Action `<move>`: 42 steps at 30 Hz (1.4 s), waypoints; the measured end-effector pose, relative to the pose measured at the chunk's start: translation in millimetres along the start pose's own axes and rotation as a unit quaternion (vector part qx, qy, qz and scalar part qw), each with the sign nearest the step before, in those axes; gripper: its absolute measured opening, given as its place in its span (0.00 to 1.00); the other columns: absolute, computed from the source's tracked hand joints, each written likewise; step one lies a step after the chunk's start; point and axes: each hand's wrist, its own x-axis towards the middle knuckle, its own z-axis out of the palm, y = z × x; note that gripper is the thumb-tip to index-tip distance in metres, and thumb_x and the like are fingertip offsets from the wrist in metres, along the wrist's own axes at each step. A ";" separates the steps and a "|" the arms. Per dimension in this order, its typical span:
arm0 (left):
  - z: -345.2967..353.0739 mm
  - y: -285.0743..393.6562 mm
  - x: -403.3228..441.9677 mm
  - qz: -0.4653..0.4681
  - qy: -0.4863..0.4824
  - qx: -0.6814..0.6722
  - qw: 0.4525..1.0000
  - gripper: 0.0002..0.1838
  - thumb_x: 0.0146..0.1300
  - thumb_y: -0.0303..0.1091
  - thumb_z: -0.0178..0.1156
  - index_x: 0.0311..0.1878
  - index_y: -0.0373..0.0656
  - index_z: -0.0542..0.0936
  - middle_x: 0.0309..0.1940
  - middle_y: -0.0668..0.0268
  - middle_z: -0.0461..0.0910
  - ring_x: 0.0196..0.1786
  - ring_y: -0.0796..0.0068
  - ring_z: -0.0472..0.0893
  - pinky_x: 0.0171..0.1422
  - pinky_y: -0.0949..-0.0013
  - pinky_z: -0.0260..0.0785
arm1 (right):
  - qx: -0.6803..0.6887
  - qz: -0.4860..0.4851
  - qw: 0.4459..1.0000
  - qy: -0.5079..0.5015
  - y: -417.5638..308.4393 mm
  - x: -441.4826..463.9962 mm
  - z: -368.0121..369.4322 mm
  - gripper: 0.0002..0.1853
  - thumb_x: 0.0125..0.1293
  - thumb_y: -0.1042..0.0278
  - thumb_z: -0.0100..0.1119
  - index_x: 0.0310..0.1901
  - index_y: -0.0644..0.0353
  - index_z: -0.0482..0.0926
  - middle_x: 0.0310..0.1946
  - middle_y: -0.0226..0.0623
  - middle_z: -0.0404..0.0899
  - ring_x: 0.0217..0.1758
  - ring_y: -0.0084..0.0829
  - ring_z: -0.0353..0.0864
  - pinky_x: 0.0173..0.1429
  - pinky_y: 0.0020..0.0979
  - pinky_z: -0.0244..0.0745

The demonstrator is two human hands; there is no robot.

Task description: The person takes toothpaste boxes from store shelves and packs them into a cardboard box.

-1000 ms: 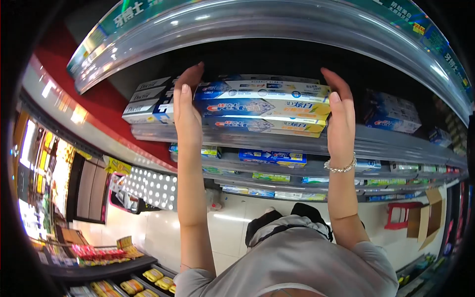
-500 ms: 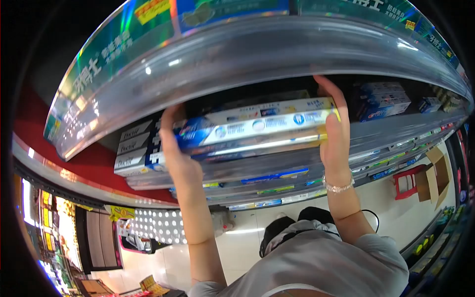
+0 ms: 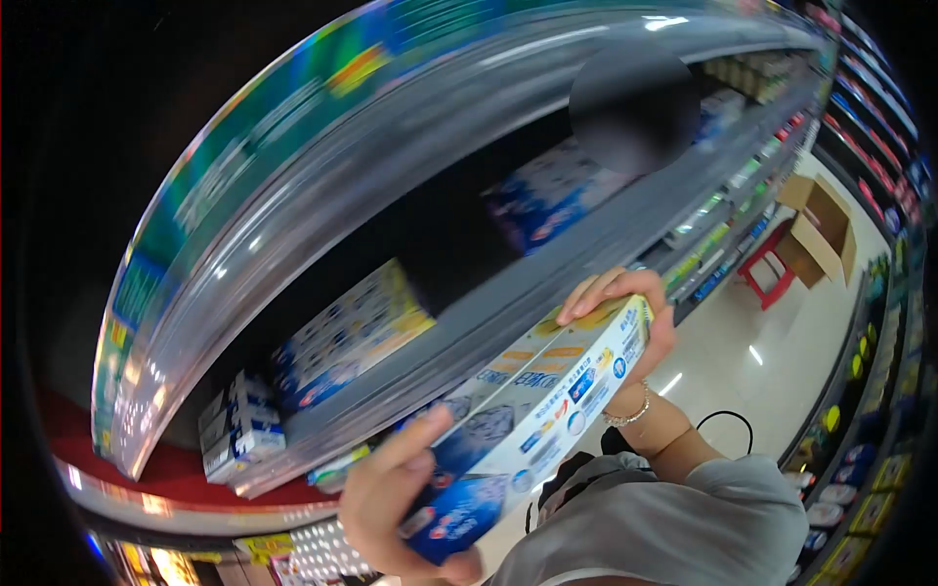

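Toothpaste boxes (image 3: pixel 552 391), blue, white and yellow and held side by side, are tilted in front of the shelf. My left hand (image 3: pixel 391 488) grips their blue end at the lower left. At the yellow end, my right hand (image 3: pixel 630 313) wraps around the top and side, a bracelet on its wrist. Behind them on the shelf lies another group of toothpaste boxes (image 3: pixel 352 337) with a yellow end. Farther right sit blue and white boxes (image 3: pixel 562 195), slightly blurred. How many boxes I hold is hard to tell.
White and dark boxes (image 3: pixel 239 430) stand at the shelf's left end. A clear curved shelf front (image 3: pixel 391 127) overhangs the shelf. On the floor to the right are a red stool (image 3: pixel 767 264) and an open cardboard box (image 3: pixel 816 230). A round grey blur hides part of the shelf.
The toothpaste boxes have come out from the shelf, down toward my body, and tilted with the right end up. Both hands moved with them. The view has turned.
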 end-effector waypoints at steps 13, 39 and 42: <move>330.4 212.1 -4.4 0.102 -0.337 -0.046 0.935 0.20 0.49 0.36 0.61 0.43 0.35 0.71 0.34 0.55 0.74 0.35 0.58 0.77 0.37 0.66 0.70 | 0.013 0.054 0.878 0.475 -197.3 -90.5 -305.0 0.23 0.60 0.49 0.29 0.36 0.60 0.70 0.28 0.37 0.74 0.30 0.31 0.73 0.38 0.31 0.70; 633.0 239.7 -193.0 -0.327 -0.415 -0.524 0.668 0.27 0.63 0.30 0.43 0.61 0.31 0.46 0.55 0.52 0.60 0.54 0.64 0.66 0.59 0.67 0.58 | -0.697 0.139 0.585 0.391 -525.2 -52.2 -508.6 0.13 0.64 0.64 0.40 0.30 0.64 0.69 0.23 0.31 0.67 0.28 0.20 0.65 0.35 0.23 0.63; 688.0 270.9 -212.7 -0.337 -0.296 -0.550 0.704 0.26 0.65 0.36 0.38 0.61 0.31 0.46 0.55 0.53 0.58 0.57 0.64 0.60 0.62 0.66 0.51 | -0.788 0.195 0.502 0.297 -556.3 68.2 -483.8 0.09 0.63 0.66 0.45 0.30 0.63 0.68 0.17 0.36 0.67 0.21 0.26 0.66 0.27 0.27 0.62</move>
